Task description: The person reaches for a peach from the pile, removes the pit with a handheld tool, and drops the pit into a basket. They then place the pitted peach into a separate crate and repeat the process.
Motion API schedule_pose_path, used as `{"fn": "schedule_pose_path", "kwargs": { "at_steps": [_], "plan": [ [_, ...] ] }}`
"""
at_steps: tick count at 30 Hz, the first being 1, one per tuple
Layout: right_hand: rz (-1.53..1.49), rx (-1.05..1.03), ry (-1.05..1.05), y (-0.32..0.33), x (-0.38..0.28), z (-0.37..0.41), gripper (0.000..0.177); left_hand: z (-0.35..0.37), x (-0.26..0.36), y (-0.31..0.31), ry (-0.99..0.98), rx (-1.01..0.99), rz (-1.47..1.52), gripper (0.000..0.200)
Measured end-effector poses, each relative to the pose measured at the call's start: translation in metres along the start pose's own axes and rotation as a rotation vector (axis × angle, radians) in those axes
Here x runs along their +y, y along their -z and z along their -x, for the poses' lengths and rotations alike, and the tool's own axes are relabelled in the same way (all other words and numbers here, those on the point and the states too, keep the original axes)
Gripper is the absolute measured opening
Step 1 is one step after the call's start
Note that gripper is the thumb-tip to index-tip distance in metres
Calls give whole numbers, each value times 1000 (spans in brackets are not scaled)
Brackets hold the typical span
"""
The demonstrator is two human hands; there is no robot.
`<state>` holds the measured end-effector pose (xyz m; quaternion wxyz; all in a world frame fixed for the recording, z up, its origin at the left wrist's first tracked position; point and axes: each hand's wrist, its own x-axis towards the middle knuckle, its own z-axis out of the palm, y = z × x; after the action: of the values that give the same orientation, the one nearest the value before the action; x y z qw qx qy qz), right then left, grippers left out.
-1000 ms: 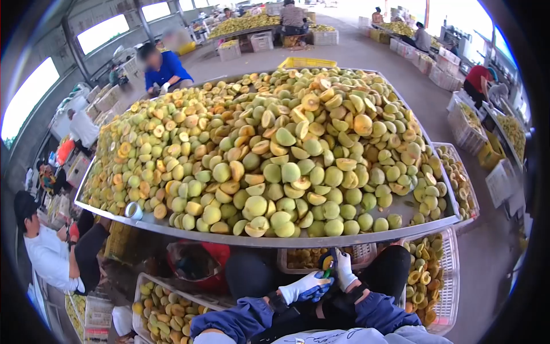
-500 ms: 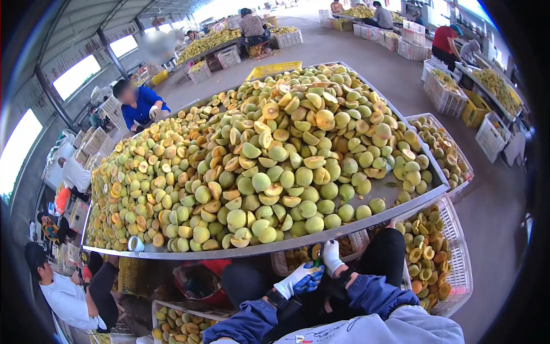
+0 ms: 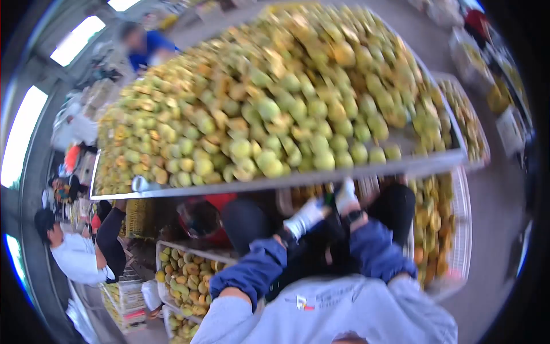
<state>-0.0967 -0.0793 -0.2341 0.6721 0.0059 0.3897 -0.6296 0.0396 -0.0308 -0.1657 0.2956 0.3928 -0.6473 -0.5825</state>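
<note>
Both my hands wear white-and-blue gloves and are close together between my knees, just below the near edge of the sorting table [image 3: 321,177]. My left hand [image 3: 306,218] is closed around what looks like a small green-handled tool [image 3: 329,199], blurred by motion. Beside it, my right hand [image 3: 346,199] has its fingers drawn together near the tool's end; whatever is in them is hidden. Heaped on the table are green-yellow fruits [image 3: 269,109], many cut in halves. A crate [image 3: 285,202] with fruit pieces sits partly hidden beneath the hands.
To my right stands a white crate [image 3: 462,229] of fruit halves, and another crate [image 3: 162,286] is at my lower left. A white cup [image 3: 139,183] lies at the table's near left. One person in blue [image 3: 152,49] works across the table; another person [image 3: 77,255] sits at left.
My view has tilted downward, so the table and hands appear higher in the picture, with more blur. Both hands remain close together under the table edge.
</note>
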Motion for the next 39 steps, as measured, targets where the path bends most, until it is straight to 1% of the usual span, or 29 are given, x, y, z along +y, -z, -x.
{"fn": "schedule_pose_path", "kwargs": {
  "at_steps": [1,2,4,5,6,7,8,9,10,11,12,13,14,15,16,17,18,19,21,23,25,28,30,32,33,36,37,39],
  "plan": [
    [185,20,-24,16,-3,3,49,6,32,1,63,-21,45,19],
    [20,151,-9,22,-3,-12,30,7,19,4,296,-59,87,15],
    [-57,118,47,61,8,-56,31,9,43,10,475,-41,561,20],
    [-41,195,-74,11,-32,-6,39,9,49,9,509,24,536,19],
    [-39,208,-70,-4,-50,17,39,5,52,10,530,94,507,19],
    [-50,158,-132,-11,-59,37,42,1,27,17,550,68,417,26],
    [-60,105,-194,-13,-62,45,46,-1,8,17,553,65,423,26],
    [-59,41,-225,-5,-64,44,45,-3,-6,17,419,147,-41,31],
    [-57,43,-224,1,-66,45,45,-4,12,17,271,225,-501,36],
    [-43,-56,-257,7,-67,47,45,-1,30,18,335,138,-480,48],
    [-31,-154,-289,10,-67,50,45,-1,30,16,336,135,-480,48],
    [3,-113,-345,3,-75,65,43,-1,29,12,196,150,-534,46],
    [2,-108,-345,0,-76,74,43,0,28,8,55,166,-586,44],
    [39,-161,-311,-1,-76,79,41,-1,33,6,-9,152,-714,43],
    [77,-216,-277,-2,-75,81,39,-1,37,5,-9,152,-713,43],
    [3,-238,-275,6,-69,76,35,-1,42,3,66,87,-824,43],
    [4,-239,-275,3,-69,80,35,0,46,3,141,21,-933,43],
    [-13,-243,-259,1,-67,84,34,2,47,3,140,22,-935,43],
    [-32,-249,-240,-3,-67,92,32,7,50,4,17,48,-1054,43],
    [-6,-212,-180,-8,-67,100,32,9,54,8,31,21,-1105,43],
    [-18,-236,-182,-7,-67,105,31,11,58,10,47,-2,-1158,42],
    [-59,-287,-180,0,-67,109,29,15,62,11,-11,-37,-1209,43],
    [-89,-326,-169,0,-69,110,27,16,62,9,-44,-53,-1305,39],
    [-31,-333,-108,-1,-71,116,28,17,59,6,-9,-91,-1378,45],
    [34,-278,-85,-2,-72,117,28,15,58,4,21,-82,-1385,43],
    [25,-253,-123,-5,-77,121,27,11,60,2,73,-114,-1393,37],
    [-7,-253,-122,-8,-79,121,28,10,79,-2,34,-104,-1409,34],
    [-3,-245,-139,-15,-89,133,29,3,61,-1,61,-86,-1413,34]
  ]
}}
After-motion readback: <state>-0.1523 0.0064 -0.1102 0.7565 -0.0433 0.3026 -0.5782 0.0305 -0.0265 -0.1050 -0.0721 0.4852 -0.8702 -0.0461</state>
